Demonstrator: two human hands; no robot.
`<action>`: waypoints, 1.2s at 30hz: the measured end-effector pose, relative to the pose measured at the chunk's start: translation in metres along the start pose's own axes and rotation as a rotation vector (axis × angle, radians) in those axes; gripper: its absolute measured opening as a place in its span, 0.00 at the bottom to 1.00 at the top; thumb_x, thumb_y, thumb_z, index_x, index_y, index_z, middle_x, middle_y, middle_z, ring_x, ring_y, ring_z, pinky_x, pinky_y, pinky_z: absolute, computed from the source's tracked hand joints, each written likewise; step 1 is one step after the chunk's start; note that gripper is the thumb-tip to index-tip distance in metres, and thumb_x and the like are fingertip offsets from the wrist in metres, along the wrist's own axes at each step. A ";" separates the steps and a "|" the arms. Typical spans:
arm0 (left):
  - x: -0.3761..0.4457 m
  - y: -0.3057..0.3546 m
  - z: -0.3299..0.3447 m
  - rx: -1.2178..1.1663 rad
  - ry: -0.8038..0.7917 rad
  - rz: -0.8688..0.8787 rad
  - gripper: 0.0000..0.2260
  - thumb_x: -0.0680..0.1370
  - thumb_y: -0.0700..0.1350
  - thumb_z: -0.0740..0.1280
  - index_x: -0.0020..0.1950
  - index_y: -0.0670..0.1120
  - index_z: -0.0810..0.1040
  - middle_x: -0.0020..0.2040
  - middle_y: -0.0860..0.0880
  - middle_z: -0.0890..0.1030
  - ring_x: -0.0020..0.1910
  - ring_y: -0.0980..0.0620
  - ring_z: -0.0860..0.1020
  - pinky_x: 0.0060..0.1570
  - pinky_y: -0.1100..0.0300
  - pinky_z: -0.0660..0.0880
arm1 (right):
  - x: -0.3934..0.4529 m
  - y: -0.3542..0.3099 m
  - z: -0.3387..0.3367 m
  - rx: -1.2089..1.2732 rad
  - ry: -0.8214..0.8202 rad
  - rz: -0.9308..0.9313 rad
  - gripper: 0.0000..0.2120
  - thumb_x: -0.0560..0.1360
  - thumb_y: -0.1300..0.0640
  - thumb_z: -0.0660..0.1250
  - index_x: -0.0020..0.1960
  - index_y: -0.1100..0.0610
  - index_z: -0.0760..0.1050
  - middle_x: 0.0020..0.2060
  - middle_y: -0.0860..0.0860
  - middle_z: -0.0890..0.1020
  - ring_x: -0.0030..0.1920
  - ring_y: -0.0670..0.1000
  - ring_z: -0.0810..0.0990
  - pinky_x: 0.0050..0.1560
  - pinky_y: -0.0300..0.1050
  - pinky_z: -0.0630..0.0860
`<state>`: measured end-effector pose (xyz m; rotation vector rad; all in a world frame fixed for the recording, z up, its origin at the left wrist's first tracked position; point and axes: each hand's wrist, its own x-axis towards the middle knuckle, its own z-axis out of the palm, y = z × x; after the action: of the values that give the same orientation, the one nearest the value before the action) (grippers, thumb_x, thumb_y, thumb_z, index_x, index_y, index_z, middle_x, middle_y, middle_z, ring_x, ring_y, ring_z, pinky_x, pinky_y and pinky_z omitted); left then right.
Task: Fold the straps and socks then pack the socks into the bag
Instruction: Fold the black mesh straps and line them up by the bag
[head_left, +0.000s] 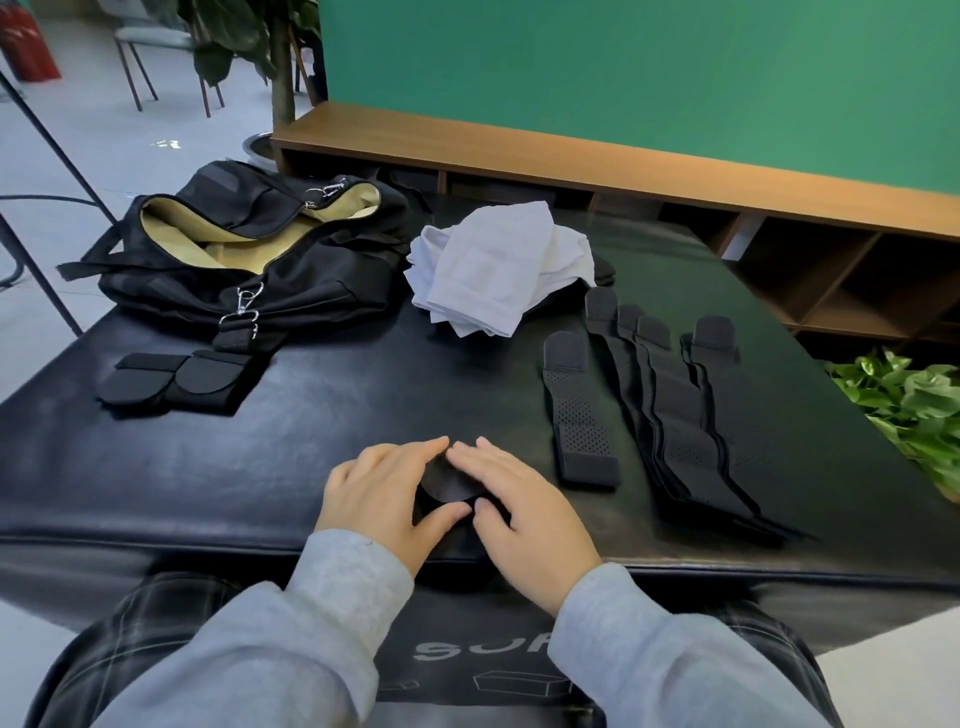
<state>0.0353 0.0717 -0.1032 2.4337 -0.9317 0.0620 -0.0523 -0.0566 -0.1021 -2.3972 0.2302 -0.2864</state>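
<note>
The left hand (379, 499) and right hand (524, 504) are pressing flat, fingers extended, on a folded strap (447, 486) at the near edge of the black table (363, 415). Releasing pressure unevenly is likely to let the fold spring open.

A bare lane of counter (363, 415) runs forward from the near edge, bounded left by folded straps (176, 382) and the bag (249, 260), right by unfolded straps (670, 415), ahead by the socks (498, 270)
</note>
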 end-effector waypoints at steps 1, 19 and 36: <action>0.000 0.000 0.000 -0.002 0.003 0.001 0.26 0.74 0.60 0.64 0.71 0.60 0.61 0.65 0.64 0.69 0.68 0.62 0.60 0.63 0.65 0.52 | 0.000 -0.002 -0.002 0.059 0.017 0.042 0.24 0.78 0.61 0.58 0.71 0.45 0.65 0.66 0.32 0.65 0.69 0.30 0.56 0.68 0.26 0.53; 0.006 -0.051 -0.033 -0.236 0.085 -0.184 0.25 0.72 0.45 0.72 0.67 0.50 0.69 0.63 0.53 0.71 0.63 0.52 0.67 0.63 0.57 0.65 | 0.037 -0.046 0.030 -0.017 -0.032 0.059 0.20 0.79 0.46 0.56 0.71 0.40 0.63 0.70 0.41 0.67 0.72 0.38 0.55 0.69 0.37 0.52; 0.002 -0.049 -0.039 -0.516 0.208 -0.210 0.24 0.74 0.37 0.67 0.53 0.67 0.64 0.51 0.60 0.74 0.51 0.62 0.74 0.49 0.71 0.69 | 0.043 -0.052 0.047 0.048 0.133 0.097 0.09 0.75 0.55 0.66 0.46 0.40 0.72 0.43 0.34 0.76 0.49 0.38 0.73 0.56 0.38 0.66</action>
<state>0.0738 0.1206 -0.0916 1.9838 -0.5163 -0.0015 0.0058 0.0008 -0.0956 -2.3144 0.3947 -0.4017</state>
